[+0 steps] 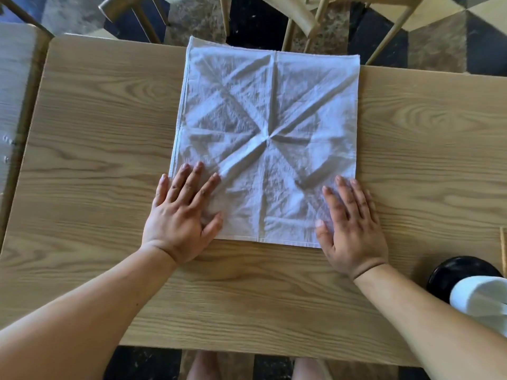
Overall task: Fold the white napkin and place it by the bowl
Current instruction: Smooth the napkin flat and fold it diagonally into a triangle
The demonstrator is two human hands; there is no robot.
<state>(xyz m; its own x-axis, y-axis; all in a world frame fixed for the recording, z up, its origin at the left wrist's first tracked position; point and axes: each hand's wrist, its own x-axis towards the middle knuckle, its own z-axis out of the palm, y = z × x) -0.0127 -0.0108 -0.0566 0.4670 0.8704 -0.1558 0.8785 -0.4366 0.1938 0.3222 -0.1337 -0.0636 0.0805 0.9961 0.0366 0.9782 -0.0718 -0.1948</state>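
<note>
The white napkin (267, 138) lies spread flat and unfolded on the wooden table (96, 133), with creases radiating from its middle; its far edge hangs slightly past the table's far edge. My left hand (182, 215) rests palm down on the napkin's near left corner, fingers apart. My right hand (352, 226) presses flat on the near right corner, fingers spread too. Neither hand grips the cloth. A black bowl (455, 272) sits at the near right of the table, partly hidden by a white folded cloth (482, 300) in it.
Wooden chairs (301, 15) stand beyond the far table edge. A second table (16, 78) adjoins on the left. A thin wooden stick (502, 250) lies at the right edge. Bare wood stretches left and right of the napkin.
</note>
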